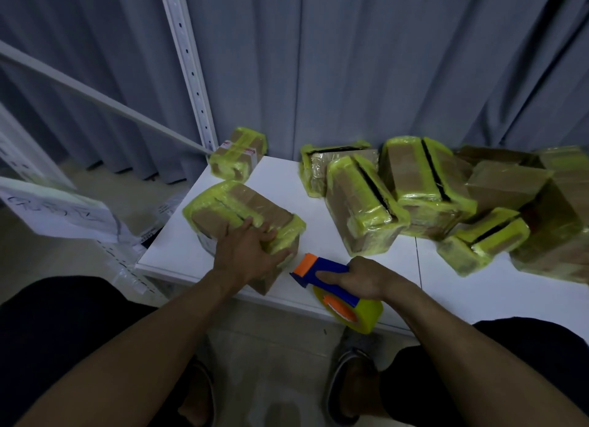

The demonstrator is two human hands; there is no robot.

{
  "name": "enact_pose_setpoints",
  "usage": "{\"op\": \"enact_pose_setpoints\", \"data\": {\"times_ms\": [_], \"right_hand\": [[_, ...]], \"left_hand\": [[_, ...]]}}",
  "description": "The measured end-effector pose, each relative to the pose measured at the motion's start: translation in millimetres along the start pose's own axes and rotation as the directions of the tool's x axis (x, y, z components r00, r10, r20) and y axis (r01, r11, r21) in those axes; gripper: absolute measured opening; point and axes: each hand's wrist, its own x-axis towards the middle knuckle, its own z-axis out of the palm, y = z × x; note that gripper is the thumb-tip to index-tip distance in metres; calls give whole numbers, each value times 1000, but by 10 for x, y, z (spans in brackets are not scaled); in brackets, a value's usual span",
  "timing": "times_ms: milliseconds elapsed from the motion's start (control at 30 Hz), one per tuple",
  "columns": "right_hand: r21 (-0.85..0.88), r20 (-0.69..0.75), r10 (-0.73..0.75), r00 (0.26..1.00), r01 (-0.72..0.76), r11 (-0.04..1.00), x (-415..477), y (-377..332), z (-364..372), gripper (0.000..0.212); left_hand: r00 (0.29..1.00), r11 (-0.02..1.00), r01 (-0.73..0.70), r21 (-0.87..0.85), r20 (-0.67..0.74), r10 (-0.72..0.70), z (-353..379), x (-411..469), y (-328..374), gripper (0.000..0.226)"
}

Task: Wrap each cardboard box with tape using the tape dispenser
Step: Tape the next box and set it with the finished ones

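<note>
A cardboard box (245, 208) banded with yellow tape lies near the front left corner of the white table (283, 178). My left hand (247, 251) rests on its near top edge, fingers spread over the box. My right hand (366, 278) grips the handle of a blue and orange tape dispenser (322, 268) loaded with a yellow tape roll (360, 315), just right of the box at the table's front edge. The dispenser's orange head points at the box's near corner without touching it.
A smaller taped box (239, 154) sits at the table's back left corner. Several taped boxes (424, 184) are piled across the back and right. A grey curtain hangs behind, and a white shelf post (188, 66) stands at the left. My knees and feet are below the table edge.
</note>
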Motion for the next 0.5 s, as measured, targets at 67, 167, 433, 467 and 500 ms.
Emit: {"op": "enact_pose_setpoints", "data": {"times_ms": [67,167,433,467,500], "right_hand": [[4,0,-10,1000,10,1000,49,-26,27,61],[3,9,-24,1000,24,1000,129,-73,72,60],[7,-61,-76,995,77,997,325,-151,153,62],[6,-66,-75,995,76,997,332,-164,152,62],[1,-70,-73,995,73,997,339,-174,155,62]], "left_hand": [[1000,998,17,-54,2,-17,-1,9,17,68],[999,986,45,-161,-9,-47,7,0,46,76],[999,995,-15,-94,-49,10,100,48,-50,72],[999,994,-7,-108,-48,2,109,47,-53,68],[999,991,0,-131,-47,-7,114,44,-55,64]]}}
